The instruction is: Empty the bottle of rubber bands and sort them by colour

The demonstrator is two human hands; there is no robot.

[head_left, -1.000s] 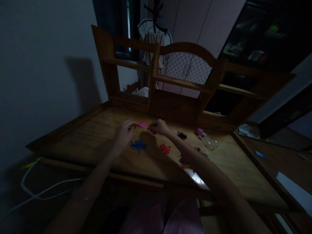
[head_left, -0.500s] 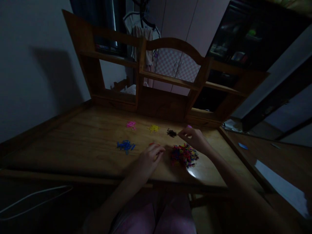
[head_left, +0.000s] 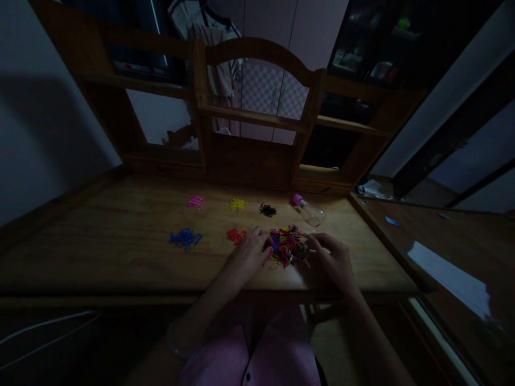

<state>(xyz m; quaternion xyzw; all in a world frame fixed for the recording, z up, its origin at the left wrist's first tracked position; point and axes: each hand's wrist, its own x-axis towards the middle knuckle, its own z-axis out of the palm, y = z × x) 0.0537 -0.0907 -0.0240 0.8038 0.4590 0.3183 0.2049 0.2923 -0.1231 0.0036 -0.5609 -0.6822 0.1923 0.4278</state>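
A mixed heap of small coloured rubber bands (head_left: 288, 247) lies on the wooden desk between my hands. My left hand (head_left: 253, 252) touches the heap's left edge, fingers curled and thumb close to them; a pink band shows by the thumb. At the right edge, my right hand (head_left: 333, 260) has thumb and forefinger pinched together. Whatever lies between the fingertips is too small to make out. Just beyond my left hand is a red pile (head_left: 236, 236), partly covered by it. Separate piles are blue (head_left: 185, 238), pink (head_left: 196, 202), yellow (head_left: 236, 204) and black (head_left: 267, 209).
A clear bottle with a pink cap (head_left: 312, 213) lies on its side behind the heap. The desk's wooden shelf frame (head_left: 253, 120) rises along the back. To the right, a lower brown surface holds a white sheet (head_left: 448, 276) and a blue card (head_left: 391, 221).
My right hand has come back from beside the black pile to the mixed heap's right edge, uncovering the bottle. My left hand has moved from the red pile to the heap. The view has shifted.
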